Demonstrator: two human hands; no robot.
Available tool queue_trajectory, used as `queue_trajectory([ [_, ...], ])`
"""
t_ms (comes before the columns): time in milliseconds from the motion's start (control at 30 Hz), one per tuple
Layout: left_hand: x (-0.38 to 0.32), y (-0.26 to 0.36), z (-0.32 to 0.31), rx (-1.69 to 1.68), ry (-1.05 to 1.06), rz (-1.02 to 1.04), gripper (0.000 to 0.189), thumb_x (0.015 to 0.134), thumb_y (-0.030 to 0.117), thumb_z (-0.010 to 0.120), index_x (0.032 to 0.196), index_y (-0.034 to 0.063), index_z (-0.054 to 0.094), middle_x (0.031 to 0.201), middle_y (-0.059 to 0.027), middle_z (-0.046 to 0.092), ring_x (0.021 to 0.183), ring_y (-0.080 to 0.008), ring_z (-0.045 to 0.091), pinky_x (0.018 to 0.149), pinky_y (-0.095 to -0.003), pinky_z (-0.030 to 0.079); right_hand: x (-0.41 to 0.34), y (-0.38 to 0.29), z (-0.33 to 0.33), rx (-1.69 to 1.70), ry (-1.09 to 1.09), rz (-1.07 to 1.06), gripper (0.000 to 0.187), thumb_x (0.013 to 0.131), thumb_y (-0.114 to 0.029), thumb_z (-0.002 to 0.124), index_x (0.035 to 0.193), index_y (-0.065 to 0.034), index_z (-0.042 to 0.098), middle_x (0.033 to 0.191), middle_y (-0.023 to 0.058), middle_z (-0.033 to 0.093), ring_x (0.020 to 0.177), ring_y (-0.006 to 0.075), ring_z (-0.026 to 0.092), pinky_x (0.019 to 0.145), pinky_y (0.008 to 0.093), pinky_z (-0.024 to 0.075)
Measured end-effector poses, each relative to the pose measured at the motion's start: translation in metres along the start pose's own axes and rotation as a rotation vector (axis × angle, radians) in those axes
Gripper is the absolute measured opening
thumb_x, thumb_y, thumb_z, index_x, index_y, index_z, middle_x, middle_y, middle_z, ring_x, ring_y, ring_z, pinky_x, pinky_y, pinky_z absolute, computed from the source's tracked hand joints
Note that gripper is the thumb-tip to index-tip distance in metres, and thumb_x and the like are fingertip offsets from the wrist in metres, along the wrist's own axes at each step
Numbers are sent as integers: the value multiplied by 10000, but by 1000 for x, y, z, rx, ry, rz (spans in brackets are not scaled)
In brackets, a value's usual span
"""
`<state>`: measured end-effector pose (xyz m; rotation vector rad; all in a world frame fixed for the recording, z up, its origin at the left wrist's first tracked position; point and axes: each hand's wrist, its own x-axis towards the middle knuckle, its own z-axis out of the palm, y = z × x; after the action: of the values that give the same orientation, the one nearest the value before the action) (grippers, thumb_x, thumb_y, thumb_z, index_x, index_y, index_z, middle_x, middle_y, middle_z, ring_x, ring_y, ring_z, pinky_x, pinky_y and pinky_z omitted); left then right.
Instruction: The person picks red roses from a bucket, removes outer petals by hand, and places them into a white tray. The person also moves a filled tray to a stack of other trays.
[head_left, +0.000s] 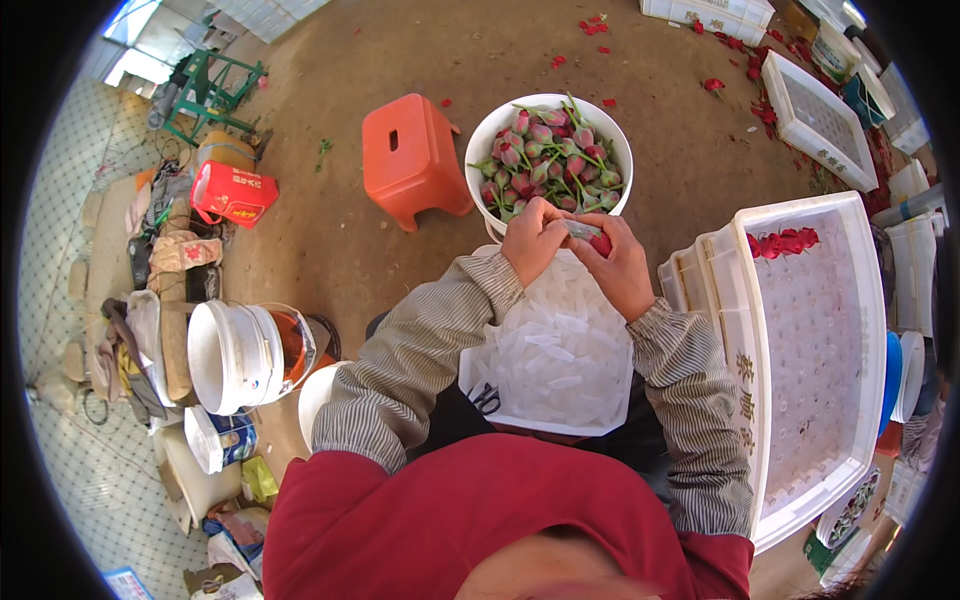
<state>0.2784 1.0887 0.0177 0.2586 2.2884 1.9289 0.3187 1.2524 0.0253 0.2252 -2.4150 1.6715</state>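
Note:
Between my hands, over the near rim of a white bucket (625, 161), is a red rosebud (600, 241) with a pale mesh-like sleeve (581, 229) partly over it. My left hand (532, 244) pinches the sleeved end with bent fingers. My right hand (622, 262) grips the red end, thumb below and fingers above. Green-stemmed rosebuds (555, 154), several in pale netting, fill the bucket. Below my wrists, a white tub (619, 420) holds a heap of translucent white sleeves (555, 337). Dark-handled scissors (486, 399) lie at the tub's left side.
An orange plastic stool (409, 150) stands left of the bucket. At my right is a stack of white crates (757, 360), the top one holding a short row of red roses (784, 244). White pails (232, 356) are at left. Petals (592, 28) lie scattered on the floor.

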Motion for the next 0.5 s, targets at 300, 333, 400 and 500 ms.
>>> queue_trajectory([
  [300, 6, 0, -11, 269, -151, 253, 84, 853, 18, 625, 906, -12, 566, 943, -139, 644, 835, -251, 669, 723, -338, 530, -2, 7, -3, 165, -60, 340, 380, 833, -220, 753, 1136, -26, 632, 910, 109, 688, 793, 157, 653, 722, 309, 536],
  [333, 5, -3, -11, 309, -144, 246, 89, 866, 28, 620, 930, -4, 566, 1004, -146, 638, 878, -240, 667, 756, -335, 531, -2, 6, -2, 115, -56, 324, 379, 831, -214, 753, 1137, -26, 631, 918, 112, 688, 800, 166, 658, 725, 310, 536],
  [400, 4, -10, -9, 370, -116, 197, 103, 892, 48, 610, 977, 12, 565, 1125, -162, 625, 963, -217, 662, 822, -327, 533, -3, 4, 3, 52, -43, 267, 378, 827, -202, 754, 1139, -27, 631, 934, 118, 686, 812, 183, 668, 729, 312, 537],
  [500, 2, -18, -4, 418, 20, 307, 100, 901, 37, 583, 991, 9, 547, 1173, -190, 620, 957, -256, 668, 803, -335, 537, -4, 1, 6, -28, 13, 124, 375, 813, -179, 759, 1135, -34, 635, 964, 127, 681, 847, 212, 678, 748, 316, 539],
])
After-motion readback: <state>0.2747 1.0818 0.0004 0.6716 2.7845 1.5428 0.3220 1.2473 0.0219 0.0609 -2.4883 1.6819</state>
